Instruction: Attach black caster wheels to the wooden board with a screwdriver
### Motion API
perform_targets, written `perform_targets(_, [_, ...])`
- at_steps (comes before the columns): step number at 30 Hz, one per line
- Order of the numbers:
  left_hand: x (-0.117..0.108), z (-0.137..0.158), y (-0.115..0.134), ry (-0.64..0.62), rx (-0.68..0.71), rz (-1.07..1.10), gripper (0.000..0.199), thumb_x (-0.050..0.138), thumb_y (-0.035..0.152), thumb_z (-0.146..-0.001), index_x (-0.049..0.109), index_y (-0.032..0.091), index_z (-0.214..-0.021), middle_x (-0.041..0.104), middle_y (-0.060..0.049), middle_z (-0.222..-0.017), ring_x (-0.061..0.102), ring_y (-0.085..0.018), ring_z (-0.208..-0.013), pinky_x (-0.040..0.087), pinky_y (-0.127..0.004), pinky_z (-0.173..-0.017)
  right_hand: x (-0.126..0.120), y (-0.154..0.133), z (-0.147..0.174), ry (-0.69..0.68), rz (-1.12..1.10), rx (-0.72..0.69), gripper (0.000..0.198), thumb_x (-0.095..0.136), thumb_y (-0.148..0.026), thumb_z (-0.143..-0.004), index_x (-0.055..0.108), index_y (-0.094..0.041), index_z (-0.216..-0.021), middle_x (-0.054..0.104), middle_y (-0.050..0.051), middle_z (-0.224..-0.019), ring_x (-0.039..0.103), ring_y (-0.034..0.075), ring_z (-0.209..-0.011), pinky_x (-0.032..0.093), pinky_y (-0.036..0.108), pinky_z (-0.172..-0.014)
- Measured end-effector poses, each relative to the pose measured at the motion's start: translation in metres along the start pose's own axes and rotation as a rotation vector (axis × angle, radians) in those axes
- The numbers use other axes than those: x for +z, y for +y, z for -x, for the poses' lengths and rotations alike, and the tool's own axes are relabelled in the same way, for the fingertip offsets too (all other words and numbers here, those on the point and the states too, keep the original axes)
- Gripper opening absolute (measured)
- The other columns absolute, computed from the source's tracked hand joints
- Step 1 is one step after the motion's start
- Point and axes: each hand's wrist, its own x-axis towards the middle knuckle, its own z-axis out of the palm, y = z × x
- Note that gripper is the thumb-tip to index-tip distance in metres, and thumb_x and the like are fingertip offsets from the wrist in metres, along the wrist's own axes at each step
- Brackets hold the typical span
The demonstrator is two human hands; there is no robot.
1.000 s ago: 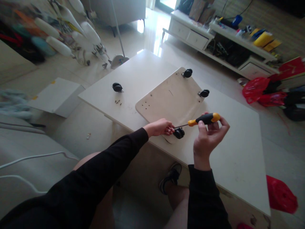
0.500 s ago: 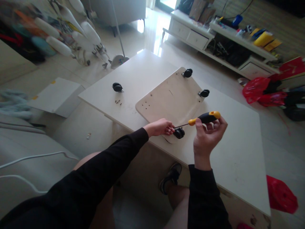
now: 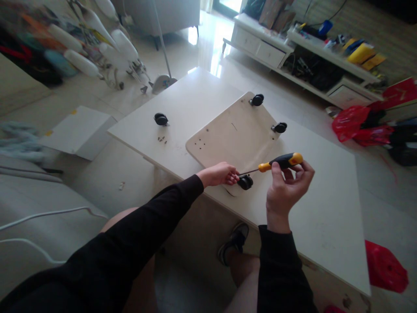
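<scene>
Head view: right hand [image 3: 287, 193] is pinching freshly rotated yellow-black plastic-handled screwdriver [image 3: 282, 161]; left hand [image 3: 224, 174] pinching its tip beside black plastic caster [image 3: 245, 182]; we are apparently turning screw.

Got a long white drawer cabinet [image 3: 252, 44] upper right, boxy grey sofa-ish piece [image 3: 179, 15] top centre-left, pale tiled floor [image 3: 206, 50] catching bright glare.
</scene>
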Motion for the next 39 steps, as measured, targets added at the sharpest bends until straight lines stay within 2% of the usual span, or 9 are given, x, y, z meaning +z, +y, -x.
perform_targets(4, [0.0,0.001,0.001,0.006,-0.008,0.006,0.017,0.053,0.002,-0.095,0.07,0.005,-0.092,0.069,-0.007,-0.069,0.062,-0.011,-0.056,0.051,-0.022,-0.059,-0.001,0.002,0.0,-0.019,-0.055,0.043,0.049,0.074,-0.028,-0.08,0.053,-0.026,-0.124,0.061,-0.001,-0.109,0.076,0.018,-0.092,0.066,0.046,-0.093])
perform_targets(9, [0.0,0.001,0.001,-0.001,-0.01,0.008,0.018,0.052,0.002,-0.096,0.069,0.005,-0.094,0.069,-0.006,-0.069,0.062,-0.01,-0.055,0.051,-0.021,-0.059,0.0,0.0,-0.001,0.042,-0.013,0.008,0.057,0.09,-0.031,-0.069,0.055,-0.024,-0.114,0.055,-0.003,-0.106,0.072,0.014,-0.085,0.066,0.039,-0.088])
perform_targets(15, [0.001,0.002,0.001,-0.006,-0.015,0.0,0.019,0.05,0.003,-0.099,0.068,0.006,-0.094,0.069,-0.005,-0.07,0.062,-0.01,-0.058,0.05,-0.021,-0.062,-0.004,0.008,-0.006,0.034,-0.071,0.095,0.05,0.072,-0.033,-0.08,0.05,-0.025,-0.124,0.065,0.001,-0.111,0.076,0.02,-0.099,0.065,0.047,-0.093])
perform_targets(20, [0.0,0.001,-0.001,-0.007,-0.004,0.001,0.017,0.052,0.001,-0.095,0.068,0.006,-0.094,0.069,-0.006,-0.07,0.06,-0.01,-0.057,0.05,-0.023,-0.062,-0.008,0.015,-0.01,0.103,0.038,0.042,0.061,0.088,-0.037,-0.069,0.057,-0.023,-0.12,0.059,-0.001,-0.11,0.073,0.019,-0.1,0.065,0.047,-0.094])
perform_targets(25, [0.0,0.001,-0.001,-0.006,0.003,0.016,0.016,0.054,0.0,-0.091,0.069,0.006,-0.094,0.069,-0.006,-0.069,0.061,-0.011,-0.059,0.051,-0.023,-0.062,-0.009,0.014,-0.01,0.052,-0.041,0.131,0.048,0.066,-0.033,-0.082,0.053,-0.025,-0.127,0.066,0.0,-0.11,0.076,0.018,-0.098,0.067,0.047,-0.091])
perform_targets(30, [0.001,0.002,0.0,0.0,0.004,0.009,0.016,0.053,0.001,-0.092,0.069,0.005,-0.092,0.069,-0.006,-0.069,0.061,-0.01,-0.058,0.05,-0.022,-0.061,-0.01,0.013,-0.011,0.136,0.039,0.055,0.057,0.087,-0.038,-0.07,0.06,-0.022,-0.117,0.06,0.0,-0.11,0.073,0.018,-0.098,0.065,0.047,-0.096])
perform_targets(34, [0.001,0.003,0.0,-0.003,0.002,-0.001,0.016,0.054,0.001,-0.092,0.069,0.006,-0.092,0.069,-0.006,-0.07,0.061,-0.01,-0.058,0.051,-0.023,-0.062,-0.011,0.011,-0.01,0.087,-0.061,0.15,0.051,0.069,-0.031,-0.08,0.055,-0.024,-0.129,0.067,0.0,-0.111,0.076,0.018,-0.096,0.066,0.046,-0.091])
perform_targets(36, [0.001,0.003,0.0,0.001,0.004,-0.004,0.016,0.054,0.001,-0.092,0.069,0.006,-0.093,0.069,-0.006,-0.07,0.062,-0.01,-0.058,0.051,-0.023,-0.063,-0.011,0.011,-0.011,0.074,-0.089,0.17,0.049,0.064,-0.032,-0.081,0.053,-0.025,-0.128,0.069,0.002,-0.113,0.076,0.019,-0.099,0.066,0.046,-0.091])
perform_targets(39, [0.002,0.003,0.001,0.005,-0.001,-0.003,0.017,0.053,0.001,-0.094,0.069,0.006,-0.093,0.069,-0.005,-0.069,0.062,-0.011,-0.058,0.051,-0.023,-0.062,-0.012,0.013,-0.012,0.106,0.036,0.088,0.055,0.079,-0.039,-0.077,0.059,-0.024,-0.125,0.067,0.002,-0.115,0.073,0.02,-0.106,0.064,0.049,-0.099])
